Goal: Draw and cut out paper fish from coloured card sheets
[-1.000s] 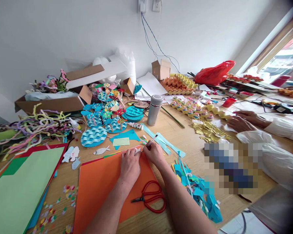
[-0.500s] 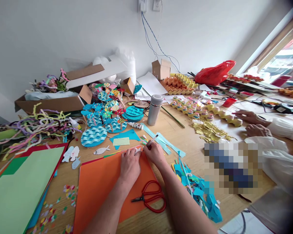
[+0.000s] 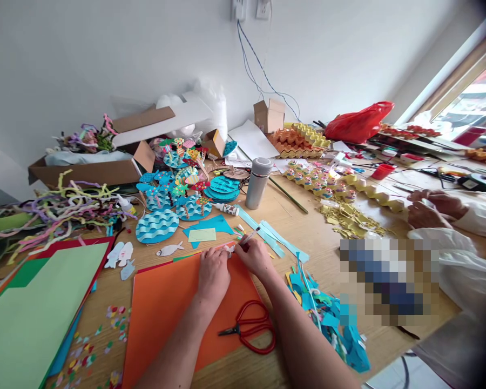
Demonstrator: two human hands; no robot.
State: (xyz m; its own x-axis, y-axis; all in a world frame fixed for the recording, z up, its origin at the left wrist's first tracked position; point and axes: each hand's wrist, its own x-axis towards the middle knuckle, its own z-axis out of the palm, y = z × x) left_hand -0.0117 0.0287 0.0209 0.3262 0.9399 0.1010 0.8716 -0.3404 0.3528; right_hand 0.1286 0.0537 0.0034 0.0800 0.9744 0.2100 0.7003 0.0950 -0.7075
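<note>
My left hand (image 3: 214, 270) rests on the upper part of an orange sheet (image 3: 166, 308), its fingertips at a small white piece (image 3: 229, 249). Pinched in my right hand (image 3: 254, 255) is a pen (image 3: 252, 234), tilted up to the right, its lower end near that white piece. Red-handled scissors (image 3: 253, 327) lie on the sheet's right edge, below my hands. A white fish cutout (image 3: 169, 249) lies beyond the sheet's top edge, beside a pale green slip (image 3: 202, 235) on blue paper.
A grey flask (image 3: 258, 183) stands behind my hands. Blue paper scraps (image 3: 328, 313) lie right of my right forearm. Coloured sheets (image 3: 36, 302) are stacked at left. Another person's hands (image 3: 433, 208) are at the right, near egg-carton strips (image 3: 372, 192).
My right hand and the pen have shifted slightly left and down. The other person's hands have moved right and come together. The whole view has shifted slightly.
</note>
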